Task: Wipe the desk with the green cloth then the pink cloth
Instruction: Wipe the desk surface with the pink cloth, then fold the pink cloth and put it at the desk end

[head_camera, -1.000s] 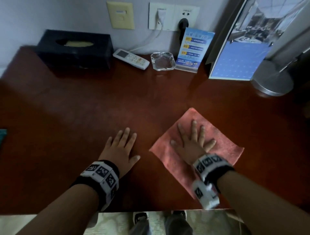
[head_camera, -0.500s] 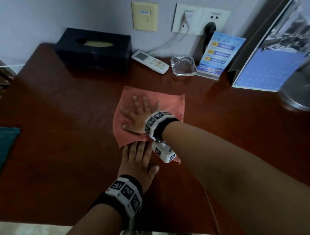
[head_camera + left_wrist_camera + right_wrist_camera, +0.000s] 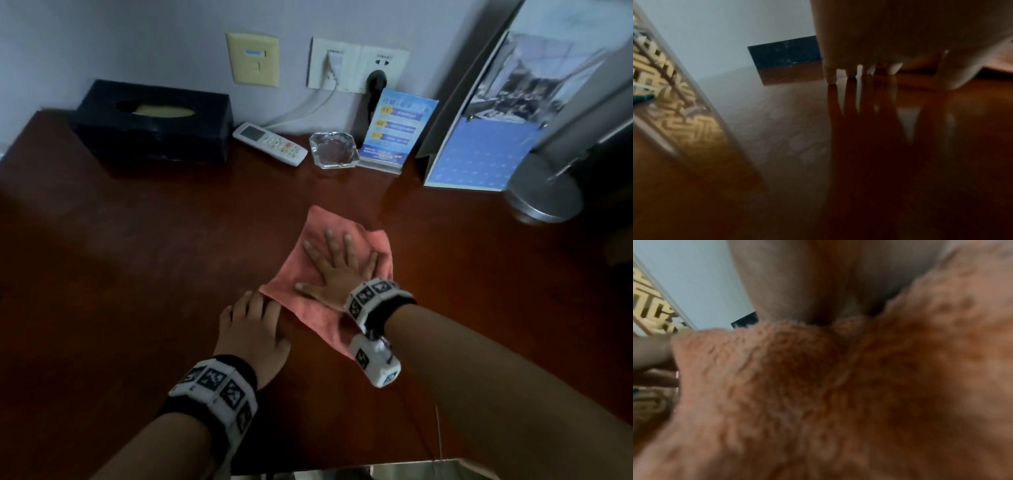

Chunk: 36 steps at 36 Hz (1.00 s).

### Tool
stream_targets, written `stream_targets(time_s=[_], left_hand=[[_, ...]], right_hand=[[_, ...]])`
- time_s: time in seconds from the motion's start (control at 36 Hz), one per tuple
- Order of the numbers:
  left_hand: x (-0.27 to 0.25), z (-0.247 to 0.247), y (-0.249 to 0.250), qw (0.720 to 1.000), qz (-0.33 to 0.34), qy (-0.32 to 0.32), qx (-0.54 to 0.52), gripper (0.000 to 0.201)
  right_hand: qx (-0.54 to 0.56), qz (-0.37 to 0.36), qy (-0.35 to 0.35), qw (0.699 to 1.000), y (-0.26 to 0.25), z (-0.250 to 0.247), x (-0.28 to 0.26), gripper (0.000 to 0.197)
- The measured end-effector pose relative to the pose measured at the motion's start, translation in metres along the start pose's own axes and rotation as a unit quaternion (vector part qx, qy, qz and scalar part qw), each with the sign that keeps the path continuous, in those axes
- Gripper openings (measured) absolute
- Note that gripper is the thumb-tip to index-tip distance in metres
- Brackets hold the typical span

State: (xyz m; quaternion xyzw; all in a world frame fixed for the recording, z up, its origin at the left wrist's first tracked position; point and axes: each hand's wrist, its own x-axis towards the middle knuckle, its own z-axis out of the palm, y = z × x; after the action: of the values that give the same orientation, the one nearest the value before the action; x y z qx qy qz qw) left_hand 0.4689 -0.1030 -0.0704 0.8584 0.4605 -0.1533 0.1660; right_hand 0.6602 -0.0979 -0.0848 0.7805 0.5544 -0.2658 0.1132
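Note:
The pink cloth [image 3: 320,310] lies spread on the dark red-brown desk [image 3: 137,274], near its middle. My right hand [image 3: 334,270] presses flat on the cloth with fingers straight and spread. In the right wrist view the pink cloth [image 3: 838,394] fills the picture under the palm. My left hand [image 3: 251,329] rests flat on the bare desk just left of the cloth, fingertips at its near-left edge. The left wrist view shows the left hand's fingers [image 3: 831,76] straight on the shiny wood. A sliver of the green cloth [image 3: 643,98] shows at that view's far left.
Along the back edge stand a black tissue box [image 3: 154,123], a white remote [image 3: 270,144], a glass ashtray [image 3: 334,150], a blue card stand [image 3: 397,130], a leaning calendar [image 3: 486,137] and a metal lamp base [image 3: 544,198].
My right hand has slid the pink cloth from the right side leftward and away, then back toward the desk's middle. My left hand stays flat on the wood.

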Motion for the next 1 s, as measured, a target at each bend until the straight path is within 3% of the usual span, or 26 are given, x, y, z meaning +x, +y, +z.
stream_targets(time_s=[0.06,0.14,0.25,0.36,0.5,0.61,0.69,0.89,1.0], left_hand=[[0.003,-0.01,0.001,0.997,-0.013,0.052,-0.061,0.044],[0.007,-0.021,0.006,0.979,-0.059,0.065,-0.185,0.027],[0.01,-0.02,0.021,0.952,-0.083,0.045,-0.293,0.037],[0.004,-0.008,0.041,0.962,-0.069,0.004,-0.263,0.055],[-0.007,0.002,0.054,0.979,-0.001,-0.053,-0.194,0.047],[-0.015,0.008,0.051,0.985,0.016,-0.077,-0.151,0.033],[-0.019,0.011,0.045,0.99,0.011,-0.085,-0.115,0.024],[-0.03,0.009,0.03,0.991,-0.042,-0.084,-0.095,0.026],[-0.035,0.008,0.017,0.989,-0.071,-0.075,-0.103,0.024]], right_hand=[[0.018,0.024,0.0,1.0,0.001,0.011,-0.018,0.082],[0.056,0.055,-0.009,0.997,0.002,0.026,-0.046,0.081],[0.091,0.077,-0.004,0.993,0.006,0.048,-0.085,0.078],[0.129,0.124,-0.01,0.984,0.007,0.067,-0.119,0.076],[0.154,0.138,-0.047,0.977,0.018,0.074,-0.14,0.065],[0.109,0.096,-0.061,0.987,0.038,0.051,-0.14,0.058],[0.049,0.056,0.027,0.997,0.055,0.029,-0.127,0.056],[0.105,-0.046,0.054,0.992,0.088,0.025,-0.104,0.057],[0.119,-0.049,0.035,0.991,0.088,0.025,-0.099,0.066]])
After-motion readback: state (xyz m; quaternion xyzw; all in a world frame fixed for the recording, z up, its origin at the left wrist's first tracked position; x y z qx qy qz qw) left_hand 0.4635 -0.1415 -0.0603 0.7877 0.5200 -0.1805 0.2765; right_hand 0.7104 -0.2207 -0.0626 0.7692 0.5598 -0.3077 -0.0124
